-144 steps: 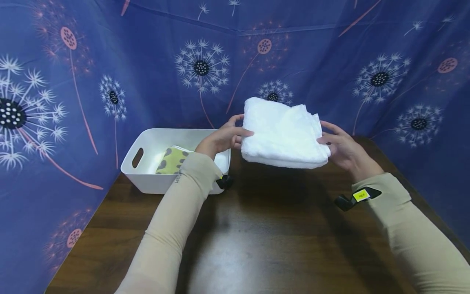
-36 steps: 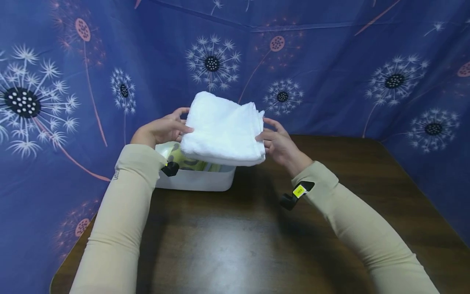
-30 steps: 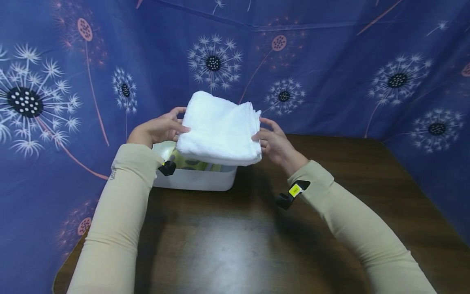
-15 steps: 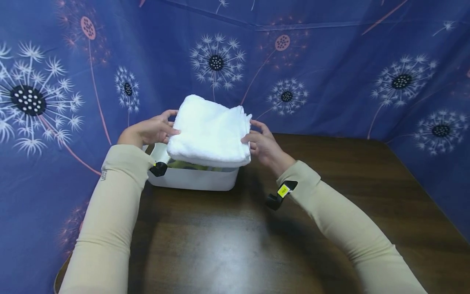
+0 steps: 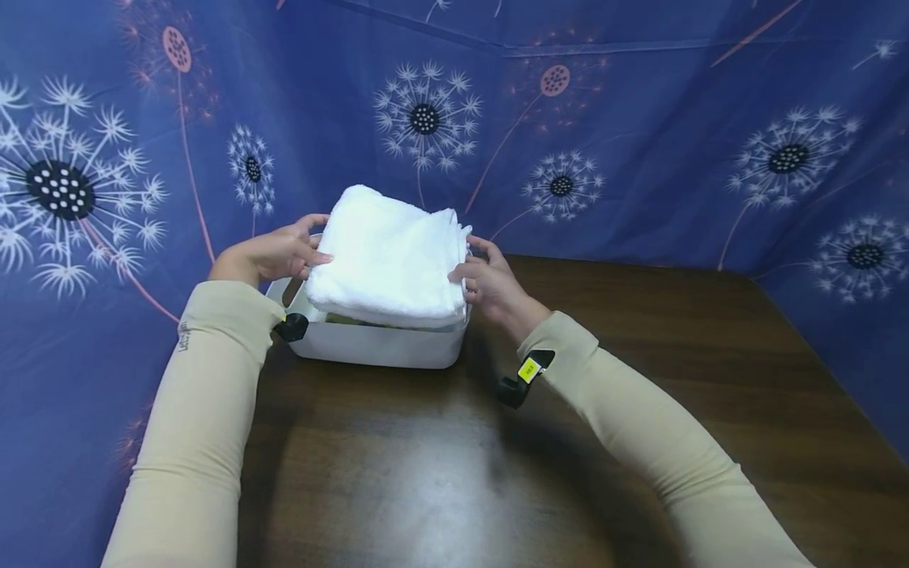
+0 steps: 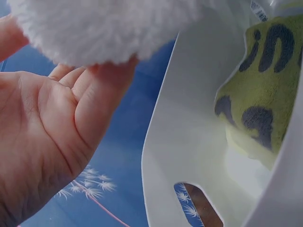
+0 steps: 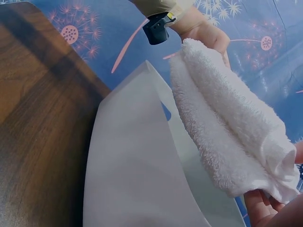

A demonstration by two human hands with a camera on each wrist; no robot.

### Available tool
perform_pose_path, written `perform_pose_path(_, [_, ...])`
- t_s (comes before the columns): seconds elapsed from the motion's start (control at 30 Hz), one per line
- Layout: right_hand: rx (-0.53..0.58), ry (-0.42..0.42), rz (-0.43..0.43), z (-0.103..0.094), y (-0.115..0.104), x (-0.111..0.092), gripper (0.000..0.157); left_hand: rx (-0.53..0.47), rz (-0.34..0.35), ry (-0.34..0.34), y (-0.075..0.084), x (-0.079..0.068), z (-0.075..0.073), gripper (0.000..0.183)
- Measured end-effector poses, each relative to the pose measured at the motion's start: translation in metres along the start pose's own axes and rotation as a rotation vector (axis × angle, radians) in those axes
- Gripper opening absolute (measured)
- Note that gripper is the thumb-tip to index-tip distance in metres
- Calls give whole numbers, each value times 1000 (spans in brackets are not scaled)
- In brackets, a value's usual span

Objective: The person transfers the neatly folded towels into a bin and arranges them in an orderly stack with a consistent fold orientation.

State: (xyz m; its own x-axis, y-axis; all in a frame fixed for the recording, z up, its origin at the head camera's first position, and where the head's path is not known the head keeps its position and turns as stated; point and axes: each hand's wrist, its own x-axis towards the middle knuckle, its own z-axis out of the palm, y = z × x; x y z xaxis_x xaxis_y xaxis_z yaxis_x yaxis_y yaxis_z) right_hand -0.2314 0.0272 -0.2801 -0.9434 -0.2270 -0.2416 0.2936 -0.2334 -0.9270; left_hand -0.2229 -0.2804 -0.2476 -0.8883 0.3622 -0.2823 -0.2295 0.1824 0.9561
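A folded white towel (image 5: 390, 256) is held level between both hands, over the opening of a white plastic bin (image 5: 376, 347). My left hand (image 5: 273, 251) grips its left edge, thumb on top and fingers beneath. At the opposite edge, where the layers' ends show, my right hand (image 5: 497, 288) pinches it the same way. Inside the bin lies a yellow-green cloth with grey shapes (image 6: 265, 90), mostly hidden by the towel in the head view. The right wrist view shows the towel's thick fold (image 7: 222, 127) above the bin's wall (image 7: 132, 151).
The bin stands on a dark wooden table (image 5: 398, 457), near its back left. A blue curtain with dandelion prints (image 5: 639, 118) hangs behind and on both sides. A handle slot (image 6: 201, 203) pierces the bin's end wall.
Both hands have carried the towel leftward from right of the bin to above it, and slightly lower in the last second. The head view has turned a little.
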Motion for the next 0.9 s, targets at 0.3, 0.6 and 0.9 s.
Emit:
perform_pose_path(0.3, [-32, 20, -9, 6, 8, 3, 74, 25, -29, 29, -9, 3, -6, 89])
perform_pose_path(0.6, [-51, 31, 32, 6, 14, 8, 76, 59, -38, 29, -21, 5, -9, 88])
perform_pose_path(0.9, [-56, 39, 51, 8, 19, 11, 76, 108, -74, -10, -25, 8, -13, 86])
